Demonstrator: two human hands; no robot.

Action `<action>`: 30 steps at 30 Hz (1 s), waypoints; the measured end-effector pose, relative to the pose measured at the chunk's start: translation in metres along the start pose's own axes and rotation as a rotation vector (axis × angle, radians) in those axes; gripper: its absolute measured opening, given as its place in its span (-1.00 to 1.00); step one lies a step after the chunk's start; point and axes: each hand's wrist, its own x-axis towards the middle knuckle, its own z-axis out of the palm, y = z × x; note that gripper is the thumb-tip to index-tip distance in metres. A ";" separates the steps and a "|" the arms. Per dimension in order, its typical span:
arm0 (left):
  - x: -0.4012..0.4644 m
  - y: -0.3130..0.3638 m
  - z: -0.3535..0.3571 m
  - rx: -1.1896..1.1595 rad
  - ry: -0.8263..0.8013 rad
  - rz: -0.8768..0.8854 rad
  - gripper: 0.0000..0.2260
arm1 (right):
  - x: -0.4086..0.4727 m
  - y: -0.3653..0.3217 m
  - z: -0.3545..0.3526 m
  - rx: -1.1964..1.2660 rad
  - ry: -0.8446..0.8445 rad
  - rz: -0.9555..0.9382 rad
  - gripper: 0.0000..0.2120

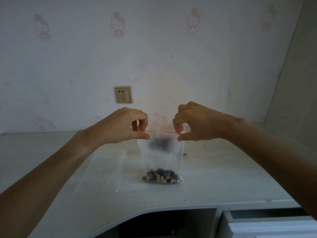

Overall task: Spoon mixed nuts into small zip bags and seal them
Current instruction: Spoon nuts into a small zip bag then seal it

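The zip bag (162, 155) (nuts (162, 176) at bottom) hangs between left hand (127, 126) and right hand (193, 123), both pinching its top.

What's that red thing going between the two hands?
In the head view, the bag's red zip strip runs between the left hand and right hand.

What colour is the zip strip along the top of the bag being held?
Red: the zip strip runs between both hands, clearest in the head view.
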 end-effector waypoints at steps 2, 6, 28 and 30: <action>0.002 0.003 0.001 0.007 -0.009 -0.007 -0.70 | 0.002 -0.001 0.001 -0.016 -0.023 0.000 -0.83; 0.005 0.011 0.006 0.168 -0.013 -0.029 -0.76 | 0.008 -0.005 0.005 0.072 -0.015 0.029 -0.85; 0.009 0.035 0.032 -0.139 0.036 -0.128 -0.81 | 0.007 0.009 0.018 0.463 0.002 0.130 -0.95; 0.009 0.038 0.034 -0.170 0.071 -0.121 -0.85 | 0.007 0.010 0.018 0.480 0.003 0.128 -0.93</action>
